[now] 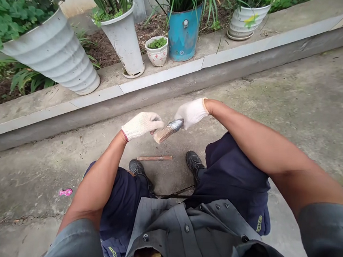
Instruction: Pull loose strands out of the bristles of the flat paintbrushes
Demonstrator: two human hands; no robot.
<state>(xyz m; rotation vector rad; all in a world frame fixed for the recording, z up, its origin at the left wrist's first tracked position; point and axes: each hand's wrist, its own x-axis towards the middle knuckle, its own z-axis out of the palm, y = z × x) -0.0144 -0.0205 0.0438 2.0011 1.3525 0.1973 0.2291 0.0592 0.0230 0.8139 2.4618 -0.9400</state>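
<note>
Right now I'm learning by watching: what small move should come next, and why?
Probably steady the wooden piece with the left hand: it is right by the bare end, while the right hand holds the other end, beside the silvery wrapping.

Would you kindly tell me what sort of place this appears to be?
Probably an outdoor courtyard or yard: a ribbed white planter stands on a tile-edged ledge beside weathered concrete ground.

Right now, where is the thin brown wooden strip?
In the head view, just left of centre, the strip lies on the grey concrete floor at the toe of the black left shoe, below the white-gloved left hand.
</note>
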